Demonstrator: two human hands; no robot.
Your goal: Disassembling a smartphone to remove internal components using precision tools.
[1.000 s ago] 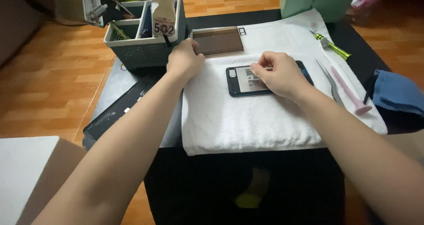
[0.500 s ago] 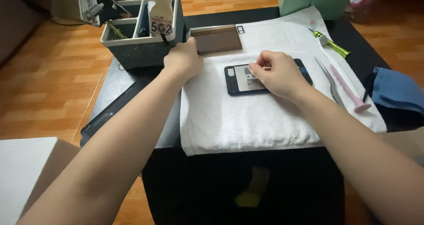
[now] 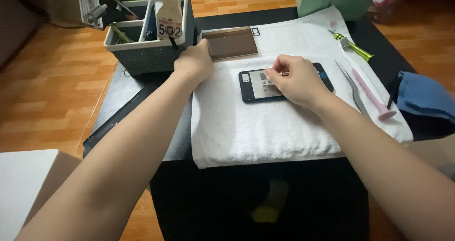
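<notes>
At far left, a pale box corner [image 3: 23,184] is cut off by the frame edge. A grey perforated organiser basket [image 3: 142,56] is set at the table's back left corner; tools and a small white tube are stood in its compartments, their tops cropped. A dark flat slab [image 3: 113,122] is seen beside the white towel [image 3: 265,132], partly hidden under the left forearm.

The left hand [image 3: 193,62] is curled loosely, knuckles up, and is rested at the towel's edge, touching the near corner of a brown rectangular panel [image 3: 233,43]; whether anything is gripped cannot be told.

An opened phone [image 3: 253,85], back cover off, is laid on the towel near its middle; its right half is covered by the right hand [image 3: 294,80]. A thin metal tool [image 3: 283,74] is pinched in the fingers of that hand, only its tip being visible.

Tweezers [image 3: 350,87] and a pink stick tool [image 3: 372,96] are laid further right on the towel, with a green-handled tool [image 3: 353,47] behind. A blue cloth [image 3: 424,99] is cropped at the right edge.
</notes>
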